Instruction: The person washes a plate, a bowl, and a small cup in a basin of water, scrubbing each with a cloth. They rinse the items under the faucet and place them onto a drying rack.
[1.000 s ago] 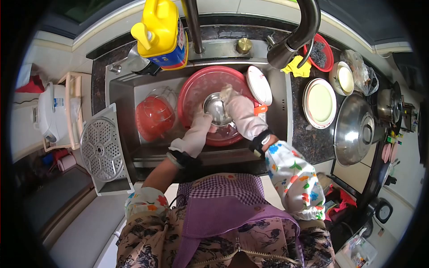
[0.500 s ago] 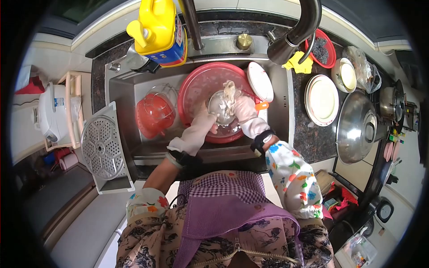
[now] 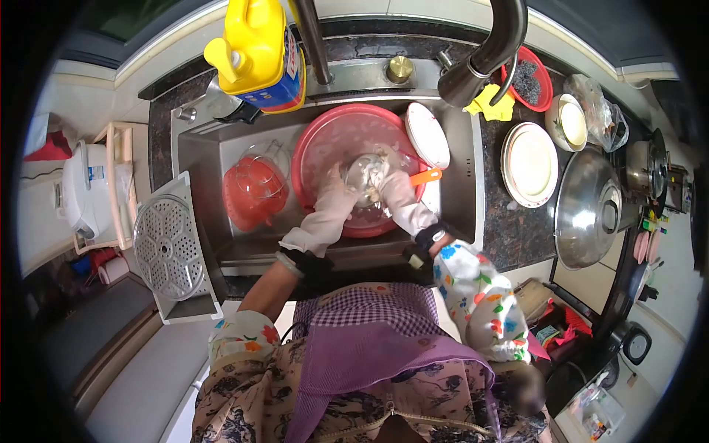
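Observation:
A red basin (image 3: 314,136) of cloudy water stands in the steel sink (image 3: 461,210). Inside it, my gloved left hand (image 3: 336,193) grips the left side of a round metal bowl (image 3: 360,171). On the bowl's right side is my gloved right hand (image 3: 397,190), closed round a pale, crumpled cloth (image 3: 378,166). Its fingers are partly under the water. White plates (image 3: 428,135) lean at the basin's right rim, above an orange handle (image 3: 425,176). A red colander (image 3: 253,193) with a wire rack over it sits to the left in the sink.
A yellow jug (image 3: 258,55) stands behind the sink, left of the dark faucet (image 3: 473,74). Stacked plates (image 3: 529,164), bowls (image 3: 567,124), a yellow cloth (image 3: 490,103) and a large steel lid (image 3: 588,210) lie to the right. A perforated tray (image 3: 168,247) rests at the left edge.
My right hand and the cloth have moved lower in the basin, over the bowl. The bowl sits lower in the water. The orange handle shows more and has shifted slightly left.

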A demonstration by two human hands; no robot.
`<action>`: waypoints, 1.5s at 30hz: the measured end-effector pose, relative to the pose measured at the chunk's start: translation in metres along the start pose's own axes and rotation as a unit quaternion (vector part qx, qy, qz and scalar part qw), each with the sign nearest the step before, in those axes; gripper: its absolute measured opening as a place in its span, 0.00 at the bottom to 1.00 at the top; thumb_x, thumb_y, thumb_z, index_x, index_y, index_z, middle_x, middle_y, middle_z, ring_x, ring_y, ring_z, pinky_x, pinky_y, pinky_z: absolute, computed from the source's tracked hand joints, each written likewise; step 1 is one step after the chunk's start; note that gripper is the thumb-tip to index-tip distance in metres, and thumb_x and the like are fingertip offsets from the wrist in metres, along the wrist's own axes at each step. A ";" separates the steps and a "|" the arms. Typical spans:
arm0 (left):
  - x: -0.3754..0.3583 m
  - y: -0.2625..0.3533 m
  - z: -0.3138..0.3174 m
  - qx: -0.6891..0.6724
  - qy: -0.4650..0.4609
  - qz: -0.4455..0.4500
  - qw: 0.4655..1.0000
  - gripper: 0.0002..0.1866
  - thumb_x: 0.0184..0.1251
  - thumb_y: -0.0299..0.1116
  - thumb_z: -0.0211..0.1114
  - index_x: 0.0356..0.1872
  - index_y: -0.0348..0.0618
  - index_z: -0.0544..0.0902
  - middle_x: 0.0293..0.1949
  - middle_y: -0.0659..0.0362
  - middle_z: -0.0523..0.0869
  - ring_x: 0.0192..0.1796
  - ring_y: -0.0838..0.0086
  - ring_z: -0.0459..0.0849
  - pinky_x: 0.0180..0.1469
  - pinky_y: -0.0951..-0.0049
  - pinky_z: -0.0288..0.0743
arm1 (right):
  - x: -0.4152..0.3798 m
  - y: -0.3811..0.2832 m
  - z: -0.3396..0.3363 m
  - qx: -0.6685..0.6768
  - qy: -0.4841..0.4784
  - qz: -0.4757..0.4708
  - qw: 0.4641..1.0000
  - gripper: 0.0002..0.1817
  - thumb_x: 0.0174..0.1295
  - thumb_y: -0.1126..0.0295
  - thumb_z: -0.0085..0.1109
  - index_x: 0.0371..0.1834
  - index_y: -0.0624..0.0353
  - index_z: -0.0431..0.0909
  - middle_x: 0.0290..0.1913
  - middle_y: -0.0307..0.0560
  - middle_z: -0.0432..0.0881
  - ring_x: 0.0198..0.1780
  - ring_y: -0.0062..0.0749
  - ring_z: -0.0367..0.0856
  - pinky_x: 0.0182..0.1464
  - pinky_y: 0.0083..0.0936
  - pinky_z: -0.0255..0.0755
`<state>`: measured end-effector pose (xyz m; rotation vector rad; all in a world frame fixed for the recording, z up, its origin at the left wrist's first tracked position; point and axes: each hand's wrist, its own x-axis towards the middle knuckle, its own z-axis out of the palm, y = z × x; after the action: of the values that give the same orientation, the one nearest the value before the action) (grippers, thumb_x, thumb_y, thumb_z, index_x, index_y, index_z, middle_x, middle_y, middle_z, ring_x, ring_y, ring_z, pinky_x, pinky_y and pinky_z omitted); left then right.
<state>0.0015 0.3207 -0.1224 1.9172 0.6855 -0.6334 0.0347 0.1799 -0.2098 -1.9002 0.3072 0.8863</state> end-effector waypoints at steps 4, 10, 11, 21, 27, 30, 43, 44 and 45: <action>0.029 -0.049 0.034 0.044 0.232 0.340 0.910 0.36 0.53 0.22 0.57 0.67 0.45 0.58 0.53 0.49 0.76 0.48 0.59 0.81 0.44 0.66 0.79 | -0.035 0.004 0.015 0.367 -0.209 0.141 0.896 0.10 0.64 0.63 0.50 0.26 0.49 0.78 0.16 0.36 0.72 0.18 0.26 0.73 0.18 0.29 0.67; -0.005 0.005 0.007 0.020 -0.013 -0.042 0.999 0.31 0.57 0.22 0.56 0.65 0.41 0.61 0.53 0.43 0.75 0.55 0.58 0.76 0.58 0.66 0.69 | -0.015 0.010 -0.010 0.087 -0.067 0.003 0.994 0.10 0.66 0.63 0.50 0.33 0.56 0.76 0.21 0.40 0.77 0.19 0.24 0.75 0.18 0.25 0.67; 0.000 -0.004 0.008 0.021 -0.014 -0.040 0.999 0.31 0.57 0.22 0.56 0.65 0.41 0.61 0.53 0.43 0.75 0.55 0.58 0.76 0.58 0.66 0.69 | -0.014 0.010 -0.012 0.030 -0.035 -0.025 0.999 0.10 0.66 0.63 0.50 0.35 0.58 0.76 0.22 0.40 0.78 0.19 0.24 0.75 0.18 0.24 0.67; 0.016 -0.049 0.033 -0.029 0.035 0.140 0.989 0.34 0.54 0.23 0.56 0.66 0.38 0.57 0.52 0.43 0.76 0.54 0.53 0.76 0.56 0.64 0.70 | -0.035 -0.012 -0.019 -0.030 -0.078 0.011 0.996 0.14 0.66 0.60 0.45 0.41 0.58 0.76 0.28 0.49 0.80 0.26 0.33 0.79 0.27 0.25 0.75; 0.012 -0.022 0.007 -0.030 -0.160 -0.112 0.980 0.32 0.58 0.24 0.52 0.66 0.39 0.54 0.47 0.43 0.76 0.30 0.65 0.84 0.23 0.63 0.82 | -0.038 -0.068 -0.029 -0.464 0.057 -0.160 0.870 0.10 0.64 0.67 0.45 0.40 0.57 0.76 0.33 0.52 0.80 0.35 0.38 0.82 0.35 0.31 0.77; 0.012 -0.037 0.008 -0.255 -0.189 -0.090 0.944 0.29 0.59 0.25 0.50 0.64 0.41 0.57 0.43 0.47 0.76 0.26 0.66 0.80 0.28 0.61 0.84 | -0.060 -0.089 -0.035 -0.503 0.069 -0.188 0.841 0.09 0.64 0.70 0.44 0.40 0.56 0.75 0.34 0.53 0.80 0.38 0.39 0.83 0.37 0.33 0.78; -0.015 -0.025 0.018 -0.413 -0.187 -0.118 0.883 0.25 0.59 0.26 0.48 0.59 0.36 0.58 0.46 0.46 0.75 0.43 0.55 0.80 0.48 0.54 0.79 | -0.061 -0.051 -0.004 -0.018 0.046 -0.217 0.975 0.17 0.55 0.79 0.58 0.50 0.58 0.75 0.42 0.50 0.79 0.36 0.31 0.81 0.35 0.28 0.76; -0.016 -0.025 0.021 -0.409 -0.209 -0.104 0.882 0.24 0.59 0.27 0.47 0.59 0.36 0.59 0.46 0.46 0.75 0.43 0.55 0.80 0.48 0.54 0.79 | -0.063 -0.050 0.000 0.070 0.011 -0.188 0.980 0.17 0.55 0.79 0.58 0.49 0.58 0.75 0.41 0.49 0.79 0.35 0.29 0.80 0.34 0.27 0.76; -0.019 -0.021 0.019 -0.404 -0.229 -0.090 0.881 0.24 0.59 0.28 0.47 0.59 0.36 0.60 0.46 0.46 0.75 0.44 0.56 0.80 0.47 0.55 0.79 | -0.067 -0.049 0.003 0.137 -0.031 -0.162 0.977 0.17 0.54 0.80 0.59 0.48 0.58 0.75 0.40 0.48 0.79 0.34 0.27 0.80 0.33 0.26 0.76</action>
<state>-0.0287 0.3073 -0.1301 0.8913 0.6745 -0.7310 0.0131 0.1960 -0.1312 -1.6050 0.0707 0.6460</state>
